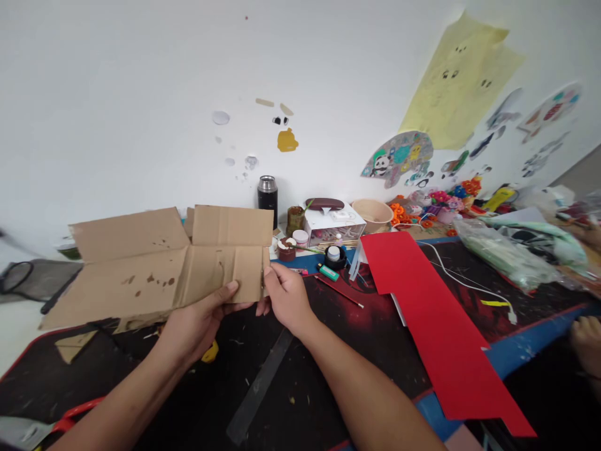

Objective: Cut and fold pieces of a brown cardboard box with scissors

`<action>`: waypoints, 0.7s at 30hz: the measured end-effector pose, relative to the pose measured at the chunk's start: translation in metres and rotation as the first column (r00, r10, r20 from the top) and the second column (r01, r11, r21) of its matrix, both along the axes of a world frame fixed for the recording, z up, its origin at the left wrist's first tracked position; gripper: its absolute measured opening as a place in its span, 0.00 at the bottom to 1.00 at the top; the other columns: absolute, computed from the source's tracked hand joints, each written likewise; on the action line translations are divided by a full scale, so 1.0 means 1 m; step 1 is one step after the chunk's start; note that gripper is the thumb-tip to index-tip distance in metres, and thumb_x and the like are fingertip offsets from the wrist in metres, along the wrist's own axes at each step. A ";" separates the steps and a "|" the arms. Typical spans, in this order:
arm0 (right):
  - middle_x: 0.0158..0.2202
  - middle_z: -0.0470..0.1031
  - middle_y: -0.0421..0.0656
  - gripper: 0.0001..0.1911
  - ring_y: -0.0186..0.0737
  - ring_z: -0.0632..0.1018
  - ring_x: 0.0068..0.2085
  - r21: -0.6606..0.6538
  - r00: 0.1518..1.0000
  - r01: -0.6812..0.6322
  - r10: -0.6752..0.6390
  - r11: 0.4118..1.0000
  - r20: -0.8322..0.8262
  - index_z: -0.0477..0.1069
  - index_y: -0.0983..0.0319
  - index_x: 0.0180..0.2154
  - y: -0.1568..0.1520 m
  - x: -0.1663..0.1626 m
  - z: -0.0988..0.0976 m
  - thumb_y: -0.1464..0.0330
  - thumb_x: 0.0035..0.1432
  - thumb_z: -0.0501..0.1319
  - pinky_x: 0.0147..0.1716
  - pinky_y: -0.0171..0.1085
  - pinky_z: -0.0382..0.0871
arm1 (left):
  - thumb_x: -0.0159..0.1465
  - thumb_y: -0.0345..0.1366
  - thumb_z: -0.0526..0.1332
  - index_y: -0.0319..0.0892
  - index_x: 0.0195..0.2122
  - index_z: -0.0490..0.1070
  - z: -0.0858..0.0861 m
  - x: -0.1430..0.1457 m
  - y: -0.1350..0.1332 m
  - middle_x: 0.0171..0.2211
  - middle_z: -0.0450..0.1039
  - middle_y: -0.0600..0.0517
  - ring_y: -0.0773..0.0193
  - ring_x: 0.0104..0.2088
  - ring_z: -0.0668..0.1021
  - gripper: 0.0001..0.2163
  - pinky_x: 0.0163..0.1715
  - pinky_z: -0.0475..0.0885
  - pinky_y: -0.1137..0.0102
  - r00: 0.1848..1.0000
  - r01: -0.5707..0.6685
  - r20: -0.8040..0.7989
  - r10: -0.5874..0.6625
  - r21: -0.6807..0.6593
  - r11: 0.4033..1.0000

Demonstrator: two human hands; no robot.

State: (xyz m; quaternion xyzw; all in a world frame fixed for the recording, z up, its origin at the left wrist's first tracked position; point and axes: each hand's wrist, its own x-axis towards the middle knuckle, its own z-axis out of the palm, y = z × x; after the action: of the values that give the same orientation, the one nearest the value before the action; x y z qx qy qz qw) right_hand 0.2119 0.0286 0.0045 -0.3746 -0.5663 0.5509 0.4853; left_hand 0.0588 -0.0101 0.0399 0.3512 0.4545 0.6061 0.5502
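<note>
I hold up a flattened brown cardboard box point(154, 263) with dark stains, above the dark table mat point(328, 351). My left hand point(197, 322) grips its lower edge from below, thumb on the front face. My right hand point(284, 294) pinches the cardboard's lower right corner. The box's flaps stand open along the top.
A long red paper sheet point(436, 319) lies to the right, reaching the table's front edge. A metal ruler point(260, 388) lies on the mat below my hands. Behind stand a black flask point(267, 197), a white box point(333, 222), a bowl point(373, 213), jars and craft flowers. Another person's hand point(586, 341) rests far right.
</note>
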 end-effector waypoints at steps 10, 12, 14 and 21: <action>0.19 0.70 0.33 0.24 0.33 0.76 0.17 -0.071 0.996 -0.063 0.058 0.995 -0.067 0.72 0.61 0.36 0.005 0.002 0.002 0.46 0.63 0.60 0.15 0.28 0.63 | 0.51 0.33 0.80 0.42 0.58 0.79 -0.003 -0.013 0.004 0.48 0.87 0.43 0.43 0.46 0.87 0.31 0.31 0.88 0.63 0.999 0.025 0.023 -0.024 -0.043 0.999; 0.20 0.70 0.33 0.24 0.33 0.76 0.18 -0.093 0.991 -0.100 0.091 0.991 -0.096 0.73 0.61 0.38 0.006 0.003 0.002 0.45 0.62 0.62 0.15 0.28 0.64 | 0.51 0.33 0.79 0.42 0.57 0.80 -0.001 -0.014 0.005 0.48 0.87 0.42 0.43 0.45 0.87 0.30 0.30 0.87 0.64 1.000 0.012 0.022 -0.011 -0.046 0.999; 0.21 0.72 0.33 0.25 0.33 0.77 0.18 -0.110 0.985 -0.133 0.119 0.985 -0.122 0.73 0.61 0.40 0.006 0.003 0.002 0.45 0.61 0.64 0.16 0.28 0.64 | 0.51 0.33 0.79 0.43 0.56 0.81 0.000 -0.016 0.005 0.48 0.87 0.42 0.43 0.44 0.88 0.29 0.28 0.87 0.64 1.000 0.000 0.013 0.001 -0.043 0.999; 0.25 0.76 0.34 0.28 0.33 0.77 0.19 -0.165 0.952 -0.212 0.166 0.963 -0.256 0.70 0.60 0.43 0.008 0.003 -0.002 0.45 0.55 0.71 0.15 0.29 0.65 | 0.50 0.37 0.80 0.43 0.49 0.83 0.000 -0.023 0.008 0.46 0.87 0.44 0.44 0.44 0.87 0.24 0.26 0.85 0.67 0.999 -0.011 -0.042 0.010 -0.023 1.000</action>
State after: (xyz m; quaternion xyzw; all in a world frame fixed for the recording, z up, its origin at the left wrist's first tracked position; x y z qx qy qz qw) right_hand 0.2146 0.0367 0.0030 -0.2938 -0.4814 0.6880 0.4568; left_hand 0.0362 -0.0023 0.0402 0.3550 0.4750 0.5960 0.5414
